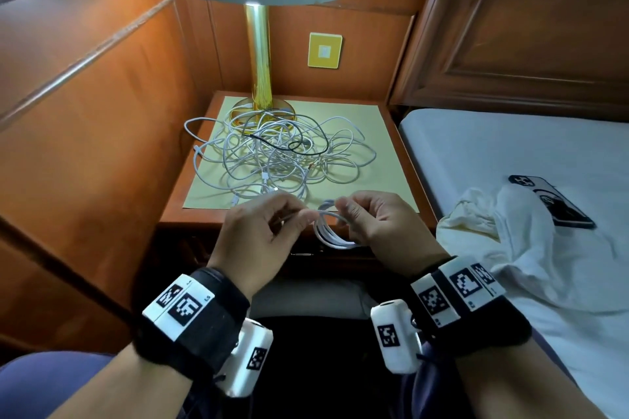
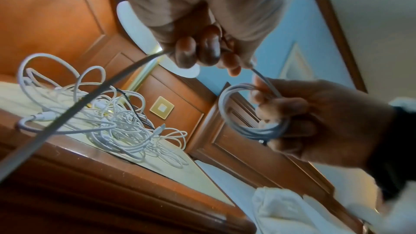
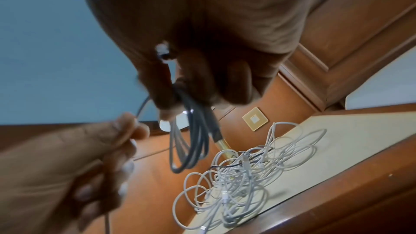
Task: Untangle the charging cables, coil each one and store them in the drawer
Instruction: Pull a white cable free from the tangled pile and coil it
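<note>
Right hand (image 1: 377, 224), low centre of frame, clamps a coiled white cable (image 1: 332, 233); left hand (image 1: 262, 235) pinches its loose strand, apparently. Tangled cables (image 1: 282, 156) lie mid-frame on the counter (image 1: 391, 160).

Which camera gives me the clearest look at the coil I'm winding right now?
The left wrist view: the coiled white cable shows as an open ring gripped by the right hand. In the head view the coil is partly hidden between both hands. In the right wrist view it hangs edge-on, dark and blurred.
</note>
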A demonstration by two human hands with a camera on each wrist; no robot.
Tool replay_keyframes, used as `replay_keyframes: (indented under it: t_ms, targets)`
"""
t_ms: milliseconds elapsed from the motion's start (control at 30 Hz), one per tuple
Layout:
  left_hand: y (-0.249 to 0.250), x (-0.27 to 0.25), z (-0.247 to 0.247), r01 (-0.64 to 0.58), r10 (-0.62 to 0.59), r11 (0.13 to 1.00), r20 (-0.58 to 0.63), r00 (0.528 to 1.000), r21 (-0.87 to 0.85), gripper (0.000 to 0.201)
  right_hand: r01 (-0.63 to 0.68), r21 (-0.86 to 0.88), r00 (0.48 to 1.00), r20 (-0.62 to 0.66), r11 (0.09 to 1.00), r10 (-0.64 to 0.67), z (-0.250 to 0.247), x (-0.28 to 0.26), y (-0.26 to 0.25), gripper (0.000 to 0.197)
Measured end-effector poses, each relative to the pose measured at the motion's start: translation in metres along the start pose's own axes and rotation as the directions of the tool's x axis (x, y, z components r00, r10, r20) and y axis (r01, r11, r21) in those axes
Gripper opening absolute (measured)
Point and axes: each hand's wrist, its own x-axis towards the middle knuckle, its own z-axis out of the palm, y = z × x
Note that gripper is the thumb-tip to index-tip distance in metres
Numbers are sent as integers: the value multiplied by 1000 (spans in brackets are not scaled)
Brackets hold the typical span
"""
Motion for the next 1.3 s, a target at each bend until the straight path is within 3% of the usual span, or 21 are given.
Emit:
replay_keyframes:
  t_ms: [100, 267, 433, 567, 667, 767, 933, 1133, 1300]
  targets:
    - [-6, 6, -3, 126, -127, 992, -54, 990, -14, 24, -34, 72, 999, 9, 997, 33, 1, 2, -2, 44]
    - [-3, 10, -3, 164, -169, 978, -26, 985, -131, 8, -79, 260, 995, 73, 962, 62, 1, 5, -3, 45]
    - [-17, 10, -6, 265, -268, 951, 6, 964, -161, 11, -177, 662, 966, -26, 728, 259, -5, 10, -8, 35]
    - [-28, 17, -9, 363, -375, 918, -51, 926, -160, 13, -165, 812, 891, -121, 559, 438, -14, 12, -7, 36]
    - [-35, 14, -10, 255, -252, 965, -52, 966, 65, 12, -95, 863, 854, -185, 496, 486, -17, 12, -4, 37]
    - [-37, 4, 2, 65, -86, 976, 94, 992, 208, 10, -42, 835, 847, -262, 548, 463, -14, 11, -3, 31]
    - [-26, -6, 11, -116, 63, 973, 254, 965, 200, 21, 78, 690, 859, -413, 719, 303, 0, 9, -6, 30]
    - [-13, -5, 6, -208, 154, 966, 302, 941, 156, 15, 132, 495, 910, -404, 859, 94, 5, 5, -6, 28]
    - [-10, -1, 2, -269, 232, 961, 363, 903, 55, 19, 168, 176, 928, -359, 970, -95, 10, 2, -6, 21]
